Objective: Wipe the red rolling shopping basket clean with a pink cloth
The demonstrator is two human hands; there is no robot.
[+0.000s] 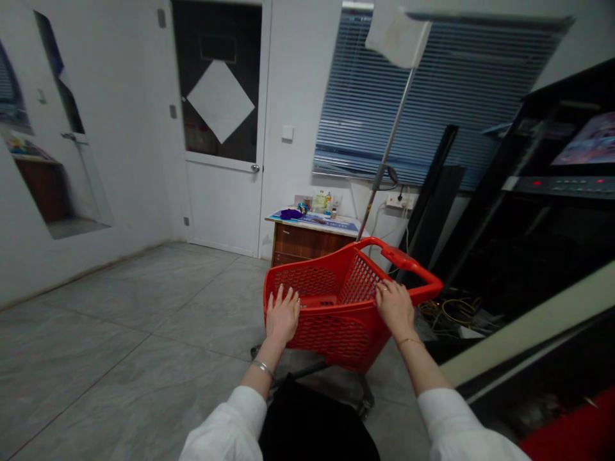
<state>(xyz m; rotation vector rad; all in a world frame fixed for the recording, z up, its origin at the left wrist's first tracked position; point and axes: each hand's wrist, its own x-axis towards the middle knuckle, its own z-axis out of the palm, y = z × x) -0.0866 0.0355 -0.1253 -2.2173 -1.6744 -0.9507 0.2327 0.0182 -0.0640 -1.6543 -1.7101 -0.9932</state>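
A red plastic shopping cart [331, 333] with mesh walls stands on the tiled floor right in front of me. My left hand [282, 315] lies on the cart's near left rim with the fingers stretched over the edge. My right hand [394, 306] grips the near right rim, fingers curled over it. The red handle bar [408, 261] arches over the far right side. The inside of the basket looks bare as far as it shows. Both arms wear white sleeves and a wrist bangle.
A small wooden desk [312, 242] with bottles and papers stands behind the cart under a window with blinds [432, 102]. A white door [221, 160] is at the back left. A dark counter with a screen [567, 186] and loose cables [456, 314] fills the right. Grey tiles [120, 333] spread left.
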